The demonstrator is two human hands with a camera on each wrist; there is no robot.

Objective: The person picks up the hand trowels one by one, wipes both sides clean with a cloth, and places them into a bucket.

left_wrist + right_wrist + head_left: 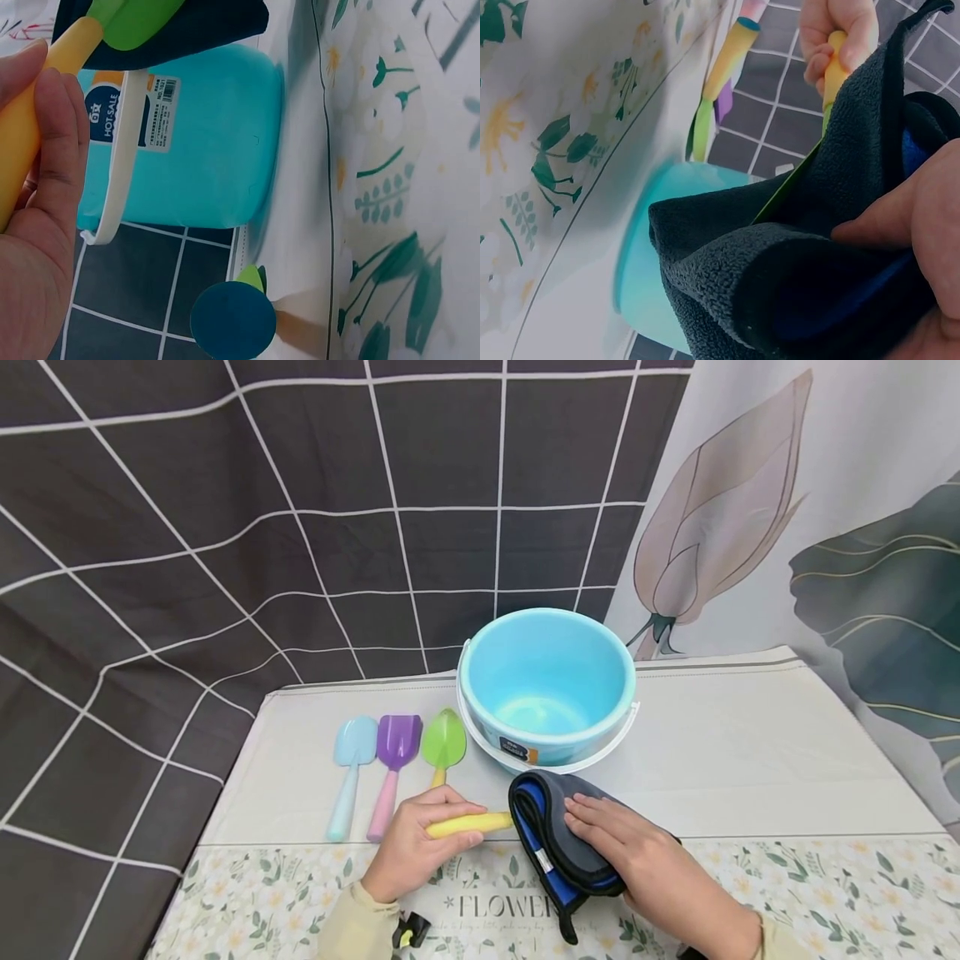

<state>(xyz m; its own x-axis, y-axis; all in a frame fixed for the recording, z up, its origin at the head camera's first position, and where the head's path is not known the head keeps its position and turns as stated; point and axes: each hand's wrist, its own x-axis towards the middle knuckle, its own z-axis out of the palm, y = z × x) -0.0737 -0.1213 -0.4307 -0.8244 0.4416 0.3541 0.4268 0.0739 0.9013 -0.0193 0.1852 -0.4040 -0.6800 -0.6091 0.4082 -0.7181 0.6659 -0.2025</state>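
Note:
My left hand (411, 845) grips the yellow handle (468, 824) of a toy shovel. Its green blade (786, 186) goes into a folded grey and blue towel (573, 831) with black edging, which hides most of it. My right hand (645, 858) holds the towel around the blade, fingers laid over the top and thumb against the cloth in the right wrist view. Just behind the towel stands a light blue bucket (547, 739) with its white handle lowered at the front.
Left of the bucket lie three more toy shovels side by side: light blue (352, 760), purple with a pink handle (396, 752), and green with a yellow handle (444, 739). A floral cloth (255, 902) covers the table's front. Dark checked fabric (442, 443) hangs behind.

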